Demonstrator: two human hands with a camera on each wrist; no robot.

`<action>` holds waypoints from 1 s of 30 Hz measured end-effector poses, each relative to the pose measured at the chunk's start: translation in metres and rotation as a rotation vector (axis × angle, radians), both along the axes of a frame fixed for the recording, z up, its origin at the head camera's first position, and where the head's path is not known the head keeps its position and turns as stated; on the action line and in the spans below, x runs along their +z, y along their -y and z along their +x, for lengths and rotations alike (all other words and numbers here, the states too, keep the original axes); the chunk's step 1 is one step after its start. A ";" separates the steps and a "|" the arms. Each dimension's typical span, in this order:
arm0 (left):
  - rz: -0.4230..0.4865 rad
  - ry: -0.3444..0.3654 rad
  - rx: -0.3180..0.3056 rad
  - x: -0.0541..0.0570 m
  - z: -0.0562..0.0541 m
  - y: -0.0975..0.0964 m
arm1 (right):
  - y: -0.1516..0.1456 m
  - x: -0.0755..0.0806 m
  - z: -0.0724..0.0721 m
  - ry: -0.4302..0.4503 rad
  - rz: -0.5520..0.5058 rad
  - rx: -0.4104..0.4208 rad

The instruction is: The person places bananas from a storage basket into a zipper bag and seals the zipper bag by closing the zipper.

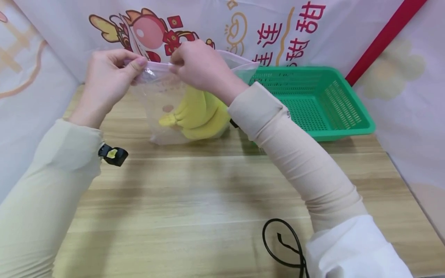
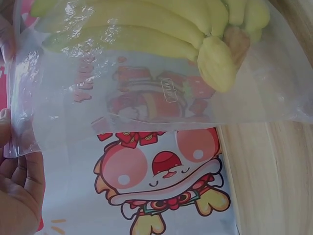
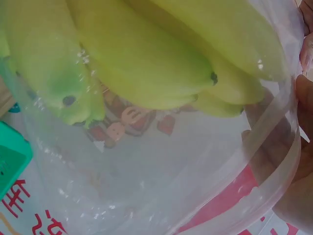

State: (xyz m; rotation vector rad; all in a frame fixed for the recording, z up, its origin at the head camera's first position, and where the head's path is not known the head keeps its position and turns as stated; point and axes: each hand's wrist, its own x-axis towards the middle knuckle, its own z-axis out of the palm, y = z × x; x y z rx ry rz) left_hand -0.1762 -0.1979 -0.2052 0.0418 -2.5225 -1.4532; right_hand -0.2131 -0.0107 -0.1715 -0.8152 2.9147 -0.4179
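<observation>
A clear zip bag (image 1: pixel 149 104) stands at the back of the table with a bunch of yellow bananas (image 1: pixel 203 114) inside. My left hand (image 1: pixel 106 79) pinches the bag's top left corner between thumb and fingers. Near the middle of the top edge, my right hand (image 1: pixel 205 65) pinches the zip strip; to its right, the bag's two edges stand apart. In the left wrist view, the banana stems (image 2: pixel 217 63) show through the plastic beside my left hand (image 2: pixel 22 188). Greenish banana tips (image 3: pixel 212 78) appear in the right wrist view, with my right hand (image 3: pixel 296 188) at the edge.
A green plastic basket (image 1: pixel 347 112) stands right of the bag. A black cable (image 1: pixel 265 239) loops over the wooden table (image 1: pixel 194 193) near the front. Printed white cloth (image 1: pixel 215 23) hangs behind, with a red strip (image 1: pixel 382 42) at the right.
</observation>
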 end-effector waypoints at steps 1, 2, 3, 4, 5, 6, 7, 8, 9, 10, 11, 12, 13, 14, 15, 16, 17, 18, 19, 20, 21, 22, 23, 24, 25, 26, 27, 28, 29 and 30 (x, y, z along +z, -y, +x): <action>0.000 0.006 0.002 0.000 0.000 0.000 | -0.001 0.000 0.000 -0.005 0.009 -0.003; -0.004 0.011 0.005 0.000 0.000 0.001 | -0.003 0.000 -0.001 -0.008 0.014 -0.005; -0.005 0.016 0.008 0.000 0.000 0.001 | -0.004 0.000 -0.001 -0.007 0.015 -0.008; -0.009 0.021 0.012 0.000 0.000 0.001 | -0.006 0.000 -0.002 -0.004 0.014 -0.012; -0.012 0.030 0.014 0.000 0.000 0.001 | -0.007 0.000 -0.002 -0.003 0.012 -0.015; -0.019 0.035 0.014 0.000 0.000 0.001 | -0.009 0.000 -0.003 -0.008 0.017 -0.015; -0.023 0.043 0.015 0.000 0.000 0.001 | -0.011 0.000 -0.004 -0.013 0.020 -0.014; -0.022 0.046 0.014 0.001 0.000 0.001 | -0.012 0.000 -0.005 -0.014 0.018 -0.013; -0.020 0.049 0.013 0.001 0.000 0.001 | -0.013 0.000 -0.005 -0.015 0.017 -0.012; -0.020 0.058 0.012 0.001 0.000 0.000 | -0.015 0.000 -0.006 -0.015 0.015 -0.011; -0.016 0.062 0.008 0.002 0.000 -0.001 | -0.016 0.000 -0.007 -0.014 0.013 -0.010; -0.016 0.067 0.007 0.003 0.000 -0.002 | -0.017 0.000 -0.007 -0.009 0.007 -0.011; -0.013 0.070 0.006 0.004 0.000 -0.003 | -0.017 0.000 -0.008 0.002 -0.005 -0.014; -0.021 0.071 0.005 0.004 0.000 -0.004 | -0.018 0.000 -0.008 0.015 -0.018 -0.017; -0.031 0.071 0.004 0.005 0.000 -0.006 | -0.018 0.000 -0.009 0.024 -0.029 -0.019; -0.055 0.075 0.003 0.006 0.000 -0.007 | -0.019 0.000 -0.009 0.031 -0.038 -0.021; -0.087 0.071 0.002 0.007 0.000 -0.009 | -0.019 0.000 -0.009 0.035 -0.046 -0.022; -0.129 0.071 0.003 0.008 0.000 -0.010 | -0.019 0.000 -0.010 0.033 -0.050 -0.020; -0.170 0.072 0.001 0.008 -0.001 -0.012 | -0.019 0.000 -0.010 0.030 -0.051 -0.014; -0.215 0.073 -0.003 0.009 -0.001 -0.013 | -0.019 0.000 -0.010 0.025 -0.053 -0.005; -0.252 0.074 -0.009 0.009 -0.002 -0.015 | -0.019 0.000 -0.009 0.020 -0.056 0.003; -0.287 0.074 -0.015 0.009 -0.002 -0.016 | -0.019 0.000 -0.009 0.015 -0.060 0.012; -0.308 0.070 -0.023 0.009 -0.003 -0.017 | -0.019 0.000 -0.009 0.011 -0.064 0.019; -0.314 0.070 -0.032 0.009 -0.003 -0.018 | -0.020 -0.001 -0.009 0.007 -0.065 0.026; -0.312 0.065 -0.039 0.009 -0.003 -0.019 | -0.020 -0.001 -0.009 0.004 -0.065 0.031; -0.301 0.060 -0.046 0.009 -0.002 -0.020 | -0.020 -0.001 -0.009 0.003 -0.065 0.034; -0.288 0.053 -0.049 0.009 -0.002 -0.021 | -0.020 -0.001 -0.009 0.005 -0.064 0.035; -0.276 0.046 -0.051 0.008 -0.002 -0.021 | -0.020 -0.002 -0.009 0.007 -0.060 0.037; -0.271 0.045 -0.053 0.008 -0.002 -0.021 | -0.019 -0.002 -0.009 0.009 -0.056 0.039; -0.269 0.041 -0.054 0.008 -0.002 -0.022 | -0.019 -0.003 -0.009 0.010 -0.051 0.043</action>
